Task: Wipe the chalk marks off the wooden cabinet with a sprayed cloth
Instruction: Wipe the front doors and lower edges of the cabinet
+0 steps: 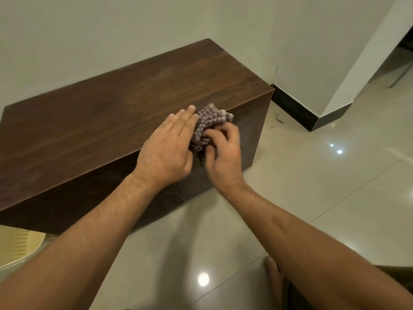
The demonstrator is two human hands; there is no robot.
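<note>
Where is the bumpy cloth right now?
In the head view, the cloth sits at the cabinet's front top edge, toward its right end, bunched between the left hand and right hand.

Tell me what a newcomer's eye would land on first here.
First, the two hands meeting at the cabinet's front top edge: the left hand lies flat beside the bunched, nubbly cloth, while the right hand grips it from below. Next, the long dark cabinet itself, set against the pale wall on a glossy tiled floor with bright light spots.
</note>
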